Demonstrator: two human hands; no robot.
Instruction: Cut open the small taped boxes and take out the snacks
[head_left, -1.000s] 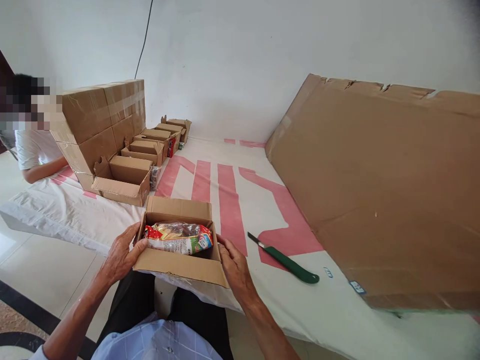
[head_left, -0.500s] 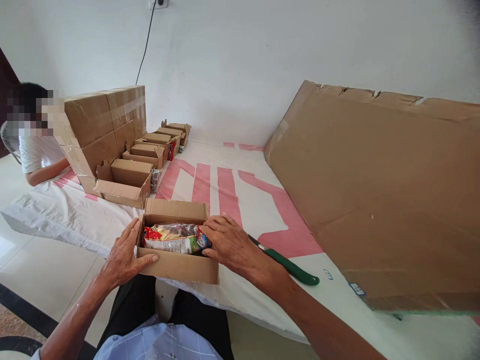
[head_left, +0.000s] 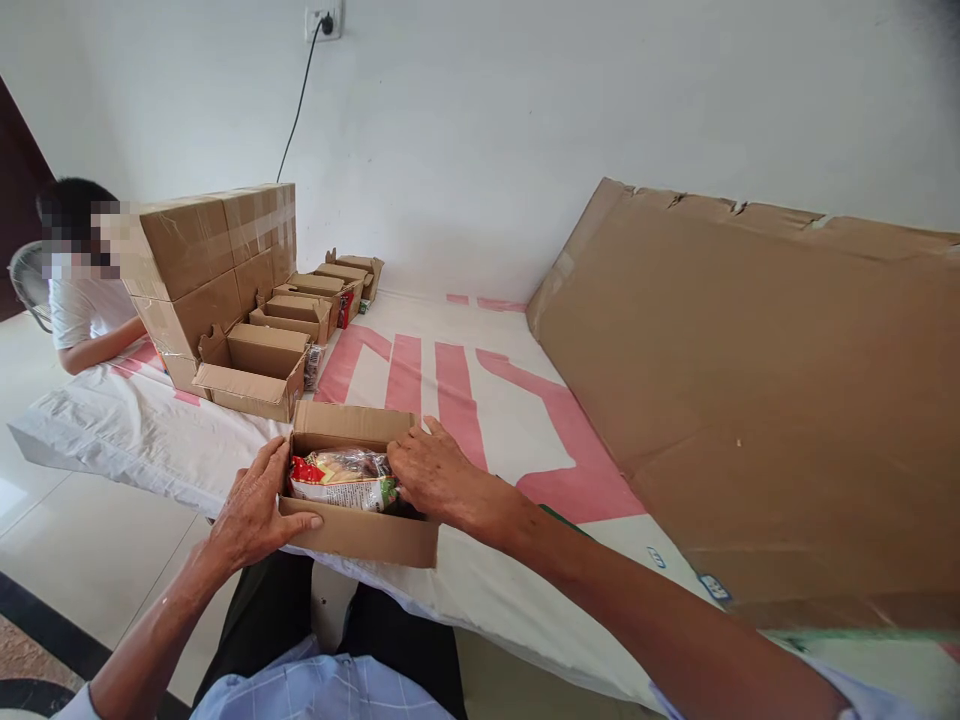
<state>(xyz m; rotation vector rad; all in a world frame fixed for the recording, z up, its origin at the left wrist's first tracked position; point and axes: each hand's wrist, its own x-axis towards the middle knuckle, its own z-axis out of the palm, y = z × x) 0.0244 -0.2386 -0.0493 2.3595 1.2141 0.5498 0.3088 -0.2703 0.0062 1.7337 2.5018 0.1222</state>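
An open cardboard box [head_left: 360, 532] lies at the table's near edge in front of me. Inside it is a shiny plastic food packet [head_left: 341, 484], red, white and green. My left hand [head_left: 255, 505] holds the box's left end, its thumb over the near flap and its fingers along the side. Reaching into the box's right end, my right hand [head_left: 431, 470] has its fingers bent down over the packet's right end; the fingertips are hidden. Under my right forearm, only a sliver of a green knife handle [head_left: 564, 519] shows.
Several open cardboard boxes [head_left: 251, 388] stand in a row at the left, with small packets beside them. Behind them is a stack of taped cartons [head_left: 199, 250]. A person [head_left: 90, 310] sits beyond. A large cardboard sheet [head_left: 750, 420] leans at the right.
My right hand has moved left and deeper into the box, over the packet's right end. My right forearm now covers most of the knife. The left hand keeps its place on the box.
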